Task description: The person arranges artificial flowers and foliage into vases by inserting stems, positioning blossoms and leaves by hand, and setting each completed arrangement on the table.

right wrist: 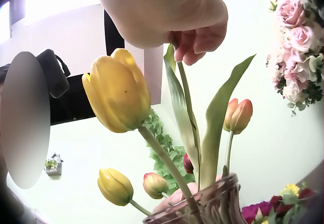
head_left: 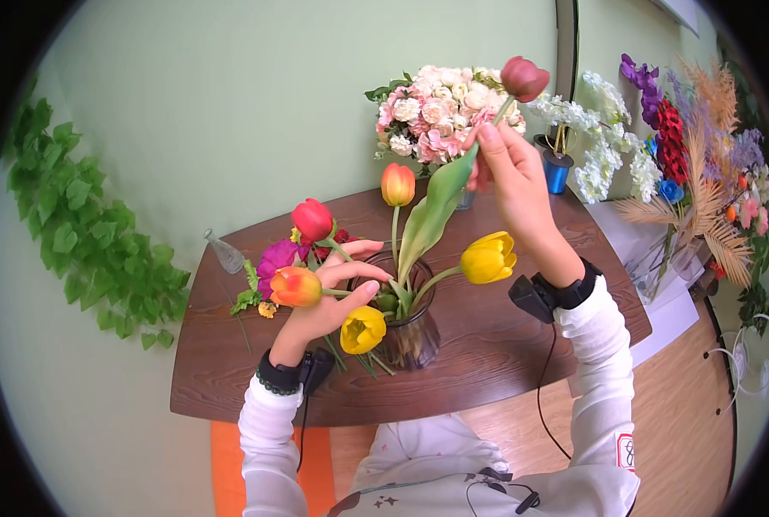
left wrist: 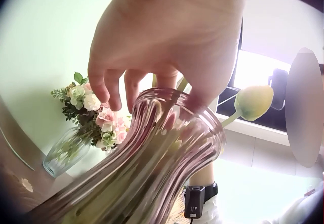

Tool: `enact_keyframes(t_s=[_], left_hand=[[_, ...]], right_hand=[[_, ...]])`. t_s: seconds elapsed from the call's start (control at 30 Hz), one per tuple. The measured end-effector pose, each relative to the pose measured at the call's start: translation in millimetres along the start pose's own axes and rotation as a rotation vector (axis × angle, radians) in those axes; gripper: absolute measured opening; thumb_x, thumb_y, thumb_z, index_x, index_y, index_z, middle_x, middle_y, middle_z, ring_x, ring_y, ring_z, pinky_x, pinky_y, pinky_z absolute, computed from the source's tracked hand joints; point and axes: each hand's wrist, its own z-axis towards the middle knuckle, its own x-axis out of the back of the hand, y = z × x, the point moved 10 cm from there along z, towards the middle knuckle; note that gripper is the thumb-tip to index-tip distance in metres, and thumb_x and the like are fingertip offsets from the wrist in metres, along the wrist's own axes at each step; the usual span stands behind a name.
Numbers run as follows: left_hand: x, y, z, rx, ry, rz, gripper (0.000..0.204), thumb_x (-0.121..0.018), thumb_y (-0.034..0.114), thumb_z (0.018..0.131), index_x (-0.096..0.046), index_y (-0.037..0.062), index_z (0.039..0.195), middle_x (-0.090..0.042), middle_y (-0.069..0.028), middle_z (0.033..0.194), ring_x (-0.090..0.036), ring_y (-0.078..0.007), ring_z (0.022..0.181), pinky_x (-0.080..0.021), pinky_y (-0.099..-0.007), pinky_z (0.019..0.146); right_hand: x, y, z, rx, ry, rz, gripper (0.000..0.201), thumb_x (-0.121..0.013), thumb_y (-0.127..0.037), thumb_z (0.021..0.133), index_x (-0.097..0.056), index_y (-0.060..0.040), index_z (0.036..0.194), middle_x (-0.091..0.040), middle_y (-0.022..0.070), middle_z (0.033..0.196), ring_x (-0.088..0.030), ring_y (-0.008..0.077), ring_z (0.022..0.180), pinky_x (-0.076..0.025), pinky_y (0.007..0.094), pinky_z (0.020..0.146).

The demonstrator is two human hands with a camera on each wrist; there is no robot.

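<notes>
1. Tulip (head_left: 525, 79), dusky pink, rises from the vase (head_left: 414, 345), its stem pinched between thumb and fingers of the right hand (head_left: 524, 185); a loose pinch could let it slump.
2. Fingers of the left hand (head_left: 317, 320) lie apart at the vase mouth; brushing crowded stems could shift them.

Left grip (left wrist: 164, 39) at vase rim (left wrist: 218, 133)

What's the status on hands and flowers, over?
Right hand pinching dusky-pink tulip by its stem, above vase. Left hand open at vase mouth, among stems. Other tulips lean out around the rim.
</notes>
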Motion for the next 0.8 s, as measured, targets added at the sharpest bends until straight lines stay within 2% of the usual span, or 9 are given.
enact_keyframes(t_s=[0.07,0.27,0.4,0.5,0.6,0.7,0.77,0.8], left_hand=[[-5,1,3,0.026,-0.055,0.090,0.013,-0.061,0.013,0.080,-0.064,0.0084,0.091,-0.046,-0.0122,0.123,-0.045,-0.0236,0.113,-0.035,-0.0356,0.095],[-5,2,4,0.109,-0.106,0.097,0.015,-0.069,0.017,0.074,-0.063,0.0075,0.083,-0.046,-0.0123,0.123,-0.043,-0.0239,0.115,-0.032,-0.0350,0.096],[-6,5,3,0.073,-0.141,0.071,0.017,-0.071,0.018,0.072,-0.061,0.0072,0.081,-0.046,-0.0125,0.123,-0.042,-0.0239,0.115,-0.031,-0.0348,0.096],[-7,6,3,0.089,-0.152,0.078,0.018,-0.071,0.018,0.071,-0.060,0.0072,0.080,-0.045,-0.0126,0.123,-0.042,-0.0239,0.115,-0.031,-0.0346,0.096],[-6,7,3,0.078,-0.113,0.066,0.018,-0.070,0.018,0.072,-0.060,0.0064,0.081,-0.046,-0.0130,0.122,-0.043,-0.0240,0.114,-0.032,-0.0346,0.094],[-4,0,2,0.119,-0.082,0.094,0.014,-0.064,0.017,0.078,-0.059,0.0050,0.083,-0.048,-0.0138,0.120,-0.044,-0.0229,0.112,-0.034,-0.0339,0.092],[-5,-6,2,0.143,-0.070,0.055,0.016,-0.052,0.019,0.088,-0.058,0.0038,0.086,-0.048,-0.0151,0.119,-0.046,-0.0211,0.109,-0.036,-0.0325,0.090],[-5,-8,2,0.142,-0.070,0.055,0.016,-0.052,0.019,0.088,-0.058,0.0038,0.086,-0.048,-0.0151,0.119,-0.046,-0.0211,0.109,-0.036,-0.0325,0.090]], right_hand=[[-4,1,-1,-0.026,-0.032,-0.022,0.029,-0.041,-0.030,0.094,-0.054,-0.0060,0.083,-0.048,-0.0019,0.059,-0.045,0.0047,0.052,-0.034,0.0183,0.047],[-23,14,1,-0.102,-0.152,-0.062,0.031,-0.041,-0.030,0.094,-0.053,-0.0054,0.079,-0.049,-0.0019,0.059,-0.046,0.0047,0.053,-0.037,0.0185,0.048],[-29,15,1,-0.088,-0.168,-0.055,0.032,-0.040,-0.032,0.094,-0.053,-0.0060,0.080,-0.050,-0.0027,0.059,-0.047,0.0041,0.049,-0.035,0.0169,0.046],[-35,17,0,-0.124,-0.204,-0.029,0.030,-0.040,-0.029,0.094,-0.053,-0.0053,0.078,-0.049,-0.0015,0.058,-0.047,0.0058,0.053,-0.038,0.0198,0.049],[-48,14,-3,-0.105,-0.308,-0.075,0.030,-0.040,-0.027,0.094,-0.053,-0.0047,0.078,-0.048,-0.0013,0.057,-0.046,0.0064,0.053,-0.038,0.0211,0.050],[-64,15,-12,-0.153,-0.430,-0.066,0.031,-0.041,-0.026,0.094,-0.054,-0.0036,0.077,-0.047,-0.0012,0.057,-0.045,0.0062,0.053,-0.038,0.0220,0.051],[-68,17,-11,-0.162,-0.463,-0.085,0.031,-0.041,-0.026,0.093,-0.055,-0.0034,0.077,-0.048,-0.0010,0.057,-0.046,0.0063,0.054,-0.038,0.0220,0.051],[-71,20,-12,-0.171,-0.497,-0.102,0.030,-0.042,-0.026,0.093,-0.055,-0.0031,0.077,-0.048,-0.0009,0.058,-0.046,0.0064,0.054,-0.039,0.0220,0.051]])
